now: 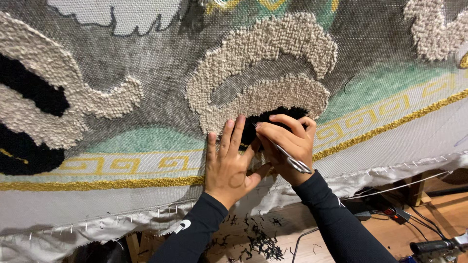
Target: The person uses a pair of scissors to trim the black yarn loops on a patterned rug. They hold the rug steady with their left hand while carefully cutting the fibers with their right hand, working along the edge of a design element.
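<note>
Rug cloth (161, 73), a grey mesh backing stretched on a frame, fills nearly the whole view and hangs upright before the person. Cream looped tufting (273, 44) curls across it in thick bands, with black tufted areas at the far left and a small black patch (278, 114) at centre. Pale green painted zones and a yellow key-pattern border run along the lower part, edged by a gold tufted line (97, 184). The cloth's bottom hem (97, 229) is pinned over a row of small nails on the frame.

The left hand (228, 163) lies flat and open against the cloth, fingers spread, just beside the black patch. The right hand (287, 143) is closed around small metal scissors (290, 158), with their tip at the black patch. Both arms wear black sleeves.

Below the frame a wooden floor (438, 209) shows, strewn with black yarn clippings (261, 241). Cables (419, 216) trail at the right, and a dark tool handle (436, 246) lies at the lower right corner.
</note>
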